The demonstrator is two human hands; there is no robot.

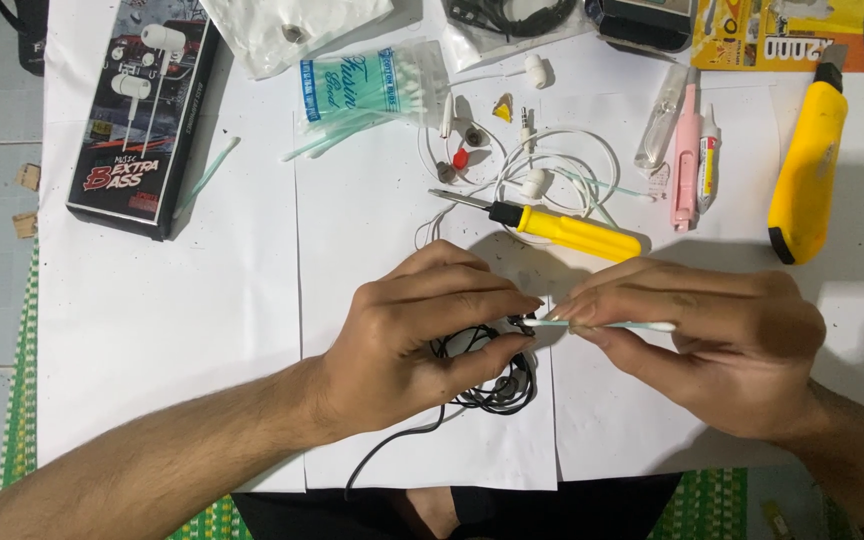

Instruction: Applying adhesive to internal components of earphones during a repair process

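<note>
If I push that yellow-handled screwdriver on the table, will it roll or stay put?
The yellow-handled screwdriver looks stiff and probably light. Its handle seems rounded, so a sideways push would likely roll it on the flat white paper. The white earphone cable lying just beyond it might stop it.

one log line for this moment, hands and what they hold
left hand: pinches black earphone | right hand: holds cotton swab, tip at earphone | black cable coiled under hands | yellow screwdriver idle
</note>
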